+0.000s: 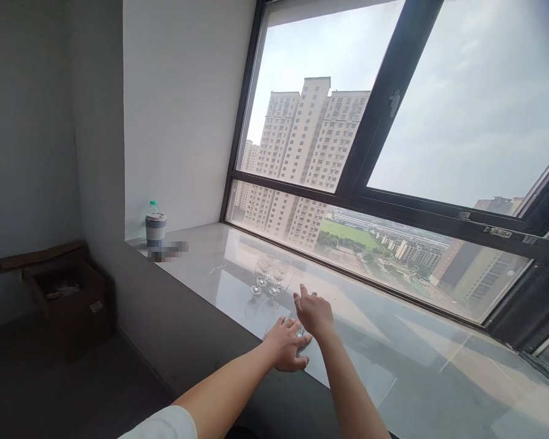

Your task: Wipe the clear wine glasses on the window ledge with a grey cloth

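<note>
My left hand (287, 344) is over the near edge of the glossy windowsill (238, 262), its fingers spread and its thumb apart. A bit of clear glass (301, 333) shows by its fingers; I cannot tell whether the hand grips it. Just beyond and to the right is my right hand (315, 312), its index finger stretched forward and its other fingers curled. What those fingers hold, if anything, is hidden. Ahead and to the left, several clear stemmed glasses (265, 274) stand upright close together, apart from both hands.
A striped cup (156, 230) and a green-capped bottle (152, 207) stand at the sill's far left, beside a blurred patch. Dark window frames (283, 183) border the sill's far side. On the floor at left sits an open cardboard box (73, 305).
</note>
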Tool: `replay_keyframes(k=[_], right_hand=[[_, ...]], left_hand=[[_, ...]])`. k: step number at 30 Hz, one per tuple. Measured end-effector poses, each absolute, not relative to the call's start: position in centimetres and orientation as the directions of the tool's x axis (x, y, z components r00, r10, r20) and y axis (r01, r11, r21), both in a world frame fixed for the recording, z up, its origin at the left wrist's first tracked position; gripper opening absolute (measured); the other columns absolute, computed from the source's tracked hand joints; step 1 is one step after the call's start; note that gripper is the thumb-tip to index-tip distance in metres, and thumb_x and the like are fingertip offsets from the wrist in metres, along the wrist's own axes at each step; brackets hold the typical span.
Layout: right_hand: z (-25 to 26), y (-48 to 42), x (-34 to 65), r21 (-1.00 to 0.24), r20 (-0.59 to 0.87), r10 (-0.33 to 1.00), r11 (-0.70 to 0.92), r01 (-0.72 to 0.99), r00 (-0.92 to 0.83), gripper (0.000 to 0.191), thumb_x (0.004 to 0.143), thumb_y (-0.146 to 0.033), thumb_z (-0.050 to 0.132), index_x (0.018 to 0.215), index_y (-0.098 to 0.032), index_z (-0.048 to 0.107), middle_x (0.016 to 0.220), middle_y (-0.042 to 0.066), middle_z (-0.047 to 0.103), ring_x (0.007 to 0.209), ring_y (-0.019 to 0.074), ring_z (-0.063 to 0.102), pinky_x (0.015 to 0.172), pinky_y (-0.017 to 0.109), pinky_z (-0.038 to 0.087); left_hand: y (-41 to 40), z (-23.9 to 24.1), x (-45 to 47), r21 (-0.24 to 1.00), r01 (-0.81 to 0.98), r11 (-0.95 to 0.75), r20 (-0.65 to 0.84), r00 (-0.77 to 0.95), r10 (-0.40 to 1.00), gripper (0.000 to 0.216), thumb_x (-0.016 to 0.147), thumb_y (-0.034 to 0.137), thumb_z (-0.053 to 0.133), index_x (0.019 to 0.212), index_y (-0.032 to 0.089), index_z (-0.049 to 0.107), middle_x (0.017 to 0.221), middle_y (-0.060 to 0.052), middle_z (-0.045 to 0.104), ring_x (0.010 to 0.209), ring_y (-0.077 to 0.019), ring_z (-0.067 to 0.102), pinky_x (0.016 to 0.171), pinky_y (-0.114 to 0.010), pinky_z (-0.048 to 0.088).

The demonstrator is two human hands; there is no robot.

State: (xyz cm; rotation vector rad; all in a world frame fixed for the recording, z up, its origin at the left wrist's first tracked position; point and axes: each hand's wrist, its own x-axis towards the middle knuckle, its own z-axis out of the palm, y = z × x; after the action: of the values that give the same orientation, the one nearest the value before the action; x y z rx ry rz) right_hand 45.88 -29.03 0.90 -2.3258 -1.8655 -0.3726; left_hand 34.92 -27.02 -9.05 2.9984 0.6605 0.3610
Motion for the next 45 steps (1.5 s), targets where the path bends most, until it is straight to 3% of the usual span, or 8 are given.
replay_keyframes(k=[8,14,22,26,32,35,42,45], right_hand=[[0.3,-29.6,44.7,0.017,0.367,0.917,-0.173,0.985,0.155,0.048,0.102,-0.031,0.023,0.145,-0.018,0.043,0.092,0.013,0.072,0.081,0.0225,0.069,0.071,0.030,0.045],[0.7,-30.1,46.0,-0.065,0.493,0.853,-0.161,0.985,0.172,0.050,0.102,-0.029,0.021,0.147,-0.014,0.040,0.077,0.009,0.072,0.069,0.0218,0.068,0.063,0.028,0.043],[2.8,-30.6,48.5,-0.272,0.740,0.536,-0.313,0.910,0.406,0.052,0.103,-0.033,0.026,0.147,-0.009,0.039,0.077,0.011,0.071,0.064,0.0193,0.065,0.060,0.026,0.040],[0.4,-31.2,49.9,-0.395,0.680,0.479,-0.398,0.828,0.555,0.052,0.103,-0.035,0.022,0.144,-0.010,0.043,0.081,0.014,0.071,0.068,0.0227,0.067,0.062,0.029,0.042],[-6.3,-30.8,48.2,-0.571,0.381,0.732,-0.294,0.767,0.565,0.055,0.101,-0.039,0.018,0.147,-0.013,0.036,0.096,0.016,0.071,0.085,0.0269,0.069,0.074,0.034,0.046],[-8.2,-30.5,46.6,-0.628,0.334,0.759,-0.263,0.733,0.559,0.056,0.101,-0.042,0.017,0.146,-0.015,0.036,0.108,0.015,0.070,0.094,0.0251,0.068,0.076,0.032,0.046],[-8.1,-31.1,47.5,-0.643,0.311,0.726,-0.314,0.699,0.613,0.057,0.100,-0.039,0.012,0.144,-0.012,0.038,0.111,0.018,0.069,0.099,0.0258,0.067,0.078,0.032,0.047],[-7.6,-32.7,48.6,-0.560,0.332,0.743,-0.341,0.755,0.581,0.054,0.101,-0.038,0.017,0.145,-0.015,0.038,0.100,0.015,0.072,0.089,0.0262,0.069,0.076,0.034,0.048]], left_hand=[[-26.7,-9.6,35.2,0.110,0.409,-0.906,0.207,0.882,0.423,0.066,0.087,0.064,0.037,0.137,0.023,0.048,0.146,-0.014,0.047,0.136,-0.0348,0.035,0.111,-0.059,0.022],[-27.1,-9.2,35.1,0.099,0.428,-0.899,0.228,0.869,0.439,0.070,0.086,0.066,0.038,0.139,0.022,0.045,0.137,-0.015,0.055,0.134,-0.0338,0.039,0.110,-0.056,0.024],[-26.7,-9.4,35.2,0.220,0.464,-0.858,0.209,0.837,0.506,0.078,0.089,0.058,0.032,0.156,0.021,0.014,0.160,-0.014,0.023,0.144,-0.0340,0.024,0.112,-0.059,0.020],[-26.3,-9.6,35.4,0.302,0.512,-0.804,0.196,0.792,0.578,0.081,0.089,0.045,0.035,0.157,0.016,0.002,0.162,-0.012,0.013,0.146,-0.0339,0.018,0.116,-0.055,0.018],[-25.9,-10.2,35.3,0.360,0.432,-0.827,0.281,0.795,0.538,0.088,0.089,0.032,0.038,0.152,0.017,-0.022,0.162,-0.010,-0.006,0.149,-0.0293,0.011,0.120,-0.049,0.013],[-25.7,-10.4,35.3,0.334,0.399,-0.854,0.291,0.818,0.496,0.088,0.091,0.031,0.036,0.150,0.017,-0.027,0.162,-0.012,-0.007,0.149,-0.0284,0.009,0.120,-0.051,0.011],[-25.9,-10.4,35.3,0.309,0.437,-0.845,0.278,0.808,0.520,0.085,0.093,0.039,0.034,0.153,0.012,-0.020,0.162,-0.016,0.007,0.147,-0.0315,0.020,0.119,-0.052,0.011],[-26.1,-10.3,35.3,0.306,0.454,-0.836,0.252,0.809,0.532,0.084,0.093,0.048,0.032,0.155,0.010,-0.011,0.162,-0.017,0.005,0.146,-0.0335,0.020,0.118,-0.051,0.016]])
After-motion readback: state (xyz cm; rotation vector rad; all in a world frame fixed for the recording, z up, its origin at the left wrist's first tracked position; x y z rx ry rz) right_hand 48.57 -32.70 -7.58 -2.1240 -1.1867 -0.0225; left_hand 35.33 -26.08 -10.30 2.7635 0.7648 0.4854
